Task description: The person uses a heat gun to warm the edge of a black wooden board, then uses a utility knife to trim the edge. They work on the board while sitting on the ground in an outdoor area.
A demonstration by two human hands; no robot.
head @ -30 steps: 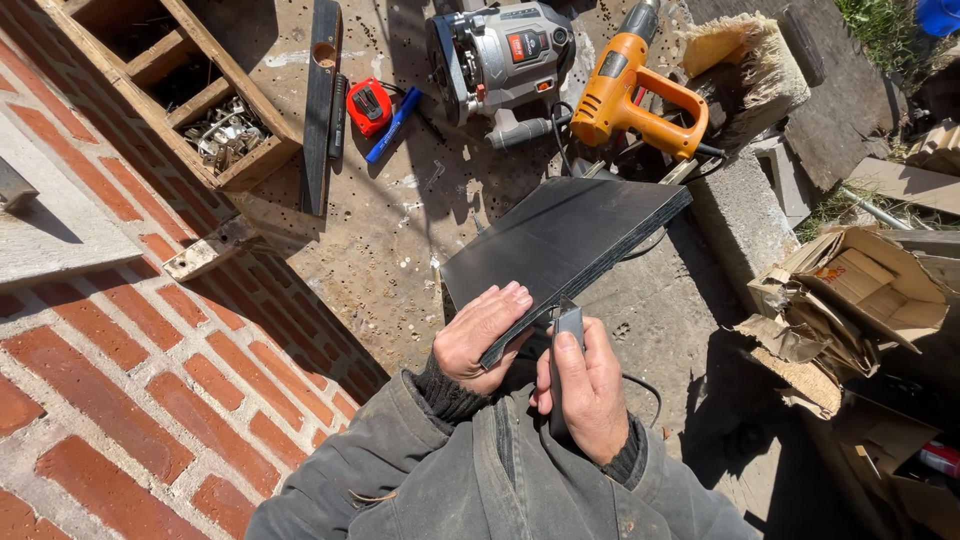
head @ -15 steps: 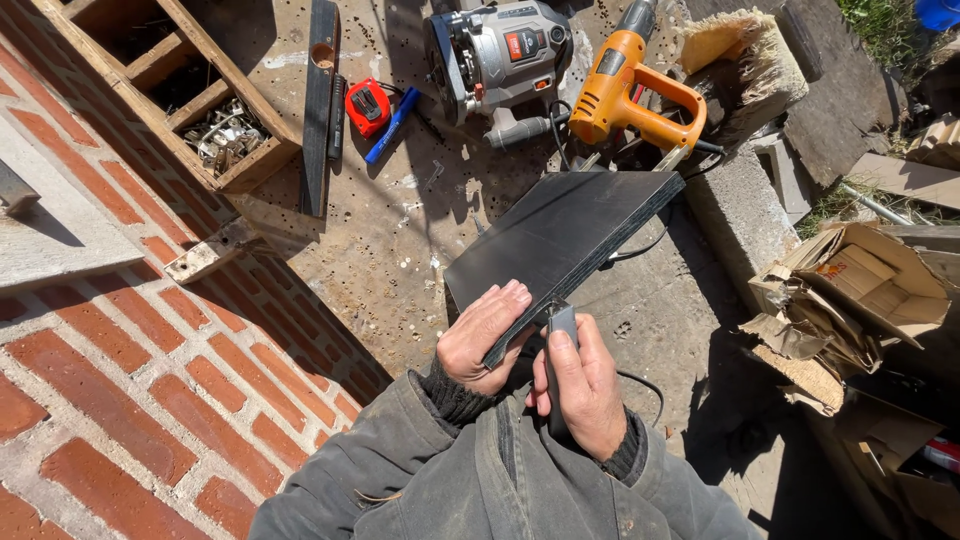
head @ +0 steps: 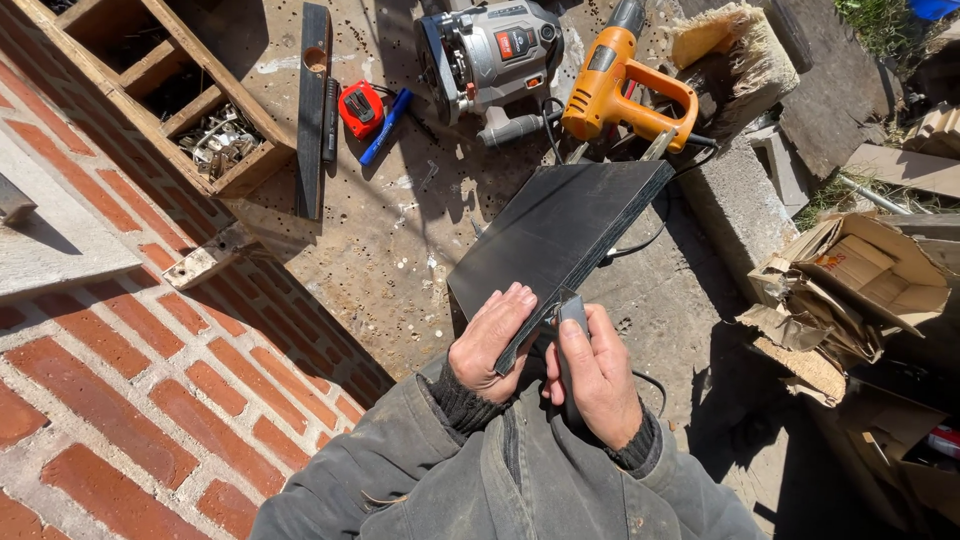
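Observation:
A black rectangular board (head: 560,230) with a layered edge is tilted up over the concrete worktop. My left hand (head: 487,342) grips its near corner, fingers spread on the black face. My right hand (head: 597,375) is closed around a small grey hand tool (head: 571,312), whose tip touches the board's layered edge beside my left fingertips. A black cable runs under the board and past my right wrist.
On the worktop (head: 400,230) lie a grey power tool (head: 490,50), an orange heat gun (head: 625,85), a red tape measure (head: 360,108), a blue marker (head: 385,127), a black level (head: 313,105) and a brush (head: 730,55). A wooden crate (head: 170,90) sits far left, torn cardboard (head: 850,290) right, red brick (head: 130,380) left.
The board has swung a little more upright and toward me. Both hands shifted slightly up and right, the tool still at the board's edge.

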